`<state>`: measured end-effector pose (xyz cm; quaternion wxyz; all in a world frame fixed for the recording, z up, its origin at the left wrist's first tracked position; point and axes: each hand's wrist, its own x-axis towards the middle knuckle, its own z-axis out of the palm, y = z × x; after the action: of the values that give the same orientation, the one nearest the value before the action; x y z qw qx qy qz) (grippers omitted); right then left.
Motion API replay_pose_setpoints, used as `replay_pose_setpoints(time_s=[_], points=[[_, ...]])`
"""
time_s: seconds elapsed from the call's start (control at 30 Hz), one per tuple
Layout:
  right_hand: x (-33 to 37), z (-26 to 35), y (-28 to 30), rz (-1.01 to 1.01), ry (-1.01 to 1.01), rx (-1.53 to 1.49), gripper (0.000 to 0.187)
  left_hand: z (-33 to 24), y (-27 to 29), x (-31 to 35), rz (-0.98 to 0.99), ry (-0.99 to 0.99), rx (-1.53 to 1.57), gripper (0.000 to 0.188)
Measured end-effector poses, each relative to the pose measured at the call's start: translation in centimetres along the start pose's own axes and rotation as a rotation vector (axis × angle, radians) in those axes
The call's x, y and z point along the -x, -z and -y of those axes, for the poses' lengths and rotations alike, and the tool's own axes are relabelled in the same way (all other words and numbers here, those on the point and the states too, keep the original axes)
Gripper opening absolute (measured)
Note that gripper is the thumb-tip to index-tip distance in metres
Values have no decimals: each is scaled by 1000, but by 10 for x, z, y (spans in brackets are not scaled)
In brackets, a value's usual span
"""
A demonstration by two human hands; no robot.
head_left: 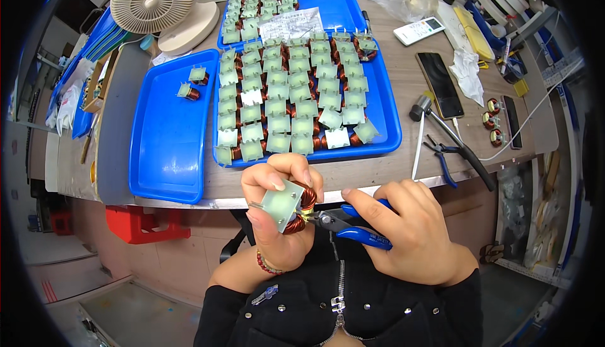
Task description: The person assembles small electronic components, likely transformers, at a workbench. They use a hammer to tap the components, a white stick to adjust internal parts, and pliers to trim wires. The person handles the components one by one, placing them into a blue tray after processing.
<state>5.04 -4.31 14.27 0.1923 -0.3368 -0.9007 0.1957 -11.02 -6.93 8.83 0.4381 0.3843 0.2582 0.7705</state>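
My left hand (282, 243) is closed around a copper-wound coil (307, 198) fixed to a pale green square plate (279, 206), holding it above my lap in front of the table edge. Thin pins stick out of the plate on its left. In my right hand (419, 237) is a pair of blue-handled cutters (365, 238). The cutters' jaws are at the yellowish middle of the coil; whether they grip anything there is too small to tell. Beyond my hands, a blue tray (392, 129) holds rows of similar coils with green plates.
At left, another blue tray (167, 158) holds two coils. A further tray (337, 0) with coils stands behind, near a beige fan (154, 3). To the right lie a phone (441, 85), a white remote (419, 30), a hammer (463, 151), pliers (446, 164) and three loose coils (491, 121).
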Motion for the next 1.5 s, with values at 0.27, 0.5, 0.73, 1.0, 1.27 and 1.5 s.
replay_pose_setpoints(time_s=[0.27,0.5,0.73,1.0,1.27,1.5], points=[[2,0,-7,-62,20,32,45,-1,-1,-1,-18,-12,39,43],[2,-9,-14,-163,86,44,43,-1,-3,-2,-16,79,143,40],[3,-12,-16,-240,-31,-182,41,1,-6,-2,-72,219,337,36],[6,-6,-15,-192,-20,-7,52,2,-9,-4,-65,150,172,36],[10,-10,-17,-245,39,105,49,0,-11,-5,-104,255,264,35],[8,-10,-16,-188,-8,52,48,-1,-12,-3,-92,254,290,34]])
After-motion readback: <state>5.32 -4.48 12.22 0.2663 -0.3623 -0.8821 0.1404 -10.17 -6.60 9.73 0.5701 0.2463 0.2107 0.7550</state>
